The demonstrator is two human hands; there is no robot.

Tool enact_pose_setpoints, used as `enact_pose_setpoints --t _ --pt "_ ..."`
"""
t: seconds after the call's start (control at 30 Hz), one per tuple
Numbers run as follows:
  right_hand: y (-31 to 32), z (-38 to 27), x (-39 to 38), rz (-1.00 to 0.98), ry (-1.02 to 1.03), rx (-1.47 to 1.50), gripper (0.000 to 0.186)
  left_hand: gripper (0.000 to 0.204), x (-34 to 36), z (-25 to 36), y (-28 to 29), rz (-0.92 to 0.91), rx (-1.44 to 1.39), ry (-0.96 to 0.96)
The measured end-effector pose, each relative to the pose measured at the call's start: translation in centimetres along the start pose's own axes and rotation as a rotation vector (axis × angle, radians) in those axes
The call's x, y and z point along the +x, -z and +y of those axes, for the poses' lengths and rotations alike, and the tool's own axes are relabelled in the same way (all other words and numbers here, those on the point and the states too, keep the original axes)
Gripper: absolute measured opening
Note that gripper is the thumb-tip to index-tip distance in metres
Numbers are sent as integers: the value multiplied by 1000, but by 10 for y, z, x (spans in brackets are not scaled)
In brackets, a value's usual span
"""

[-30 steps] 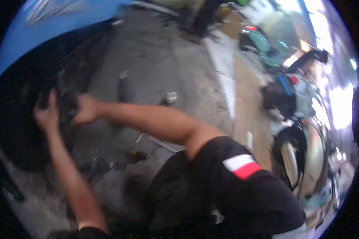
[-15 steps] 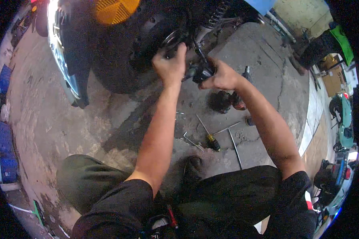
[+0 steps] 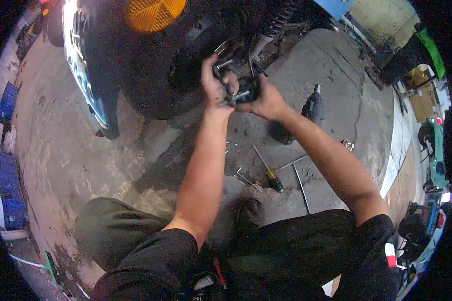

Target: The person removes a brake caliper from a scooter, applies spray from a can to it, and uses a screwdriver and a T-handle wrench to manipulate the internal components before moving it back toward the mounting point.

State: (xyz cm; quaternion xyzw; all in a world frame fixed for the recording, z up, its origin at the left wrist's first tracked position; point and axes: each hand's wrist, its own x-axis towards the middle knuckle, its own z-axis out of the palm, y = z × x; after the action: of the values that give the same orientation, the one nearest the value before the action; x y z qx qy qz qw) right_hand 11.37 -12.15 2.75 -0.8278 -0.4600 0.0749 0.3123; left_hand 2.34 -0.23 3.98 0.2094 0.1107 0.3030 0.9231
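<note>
Beside the wheel, both hands are on a dark metal part (image 3: 247, 93) that looks like a brake caliper. My left hand (image 3: 216, 85) is curled around its left side, the fingers partly in its shadow. My right hand (image 3: 268, 102) grips it from the right, close to a dark hose or cable (image 3: 251, 64). Just above my left hand shows the shiny curved edge of a disc (image 3: 227, 48). Dark tyre (image 3: 150, 85) fills the area left of my hands, and a coil spring shock absorber (image 3: 281, 20) rises behind. Where the part meets the wheel is hard to make out.
On the concrete floor lie a yellow-and-black screwdriver (image 3: 273, 179), a hex key (image 3: 248, 179), a T-handle wrench (image 3: 301, 188) and a dark power driver (image 3: 314, 106). An orange reflector (image 3: 157, 14) and a chrome-edged panel (image 3: 84, 75) stand at the upper left. A person's leg (image 3: 399, 62) is at right.
My right hand has moved left toward my left hand, with the dark part between them. My left hand has turned. More of the power driver shows beyond my right forearm.
</note>
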Motion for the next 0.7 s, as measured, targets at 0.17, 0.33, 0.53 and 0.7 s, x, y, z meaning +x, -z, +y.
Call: enact_pose_setpoints --t 0.17,0.33,0.53,0.7 --pt "41 -3 -7 -148 -23 77 79 37 4 -11 0 56 33 -64" --pt "73 -40 -33 -147 -90 490 35 50 -5 -33 -42 285 -223 -148" --pt "67 -24 -56 -36 63 541 27 62 -11 -56 -53 425 9 -183" --pt "59 -27 -48 145 -298 733 32 67 -6 -64 -48 312 -10 -204"
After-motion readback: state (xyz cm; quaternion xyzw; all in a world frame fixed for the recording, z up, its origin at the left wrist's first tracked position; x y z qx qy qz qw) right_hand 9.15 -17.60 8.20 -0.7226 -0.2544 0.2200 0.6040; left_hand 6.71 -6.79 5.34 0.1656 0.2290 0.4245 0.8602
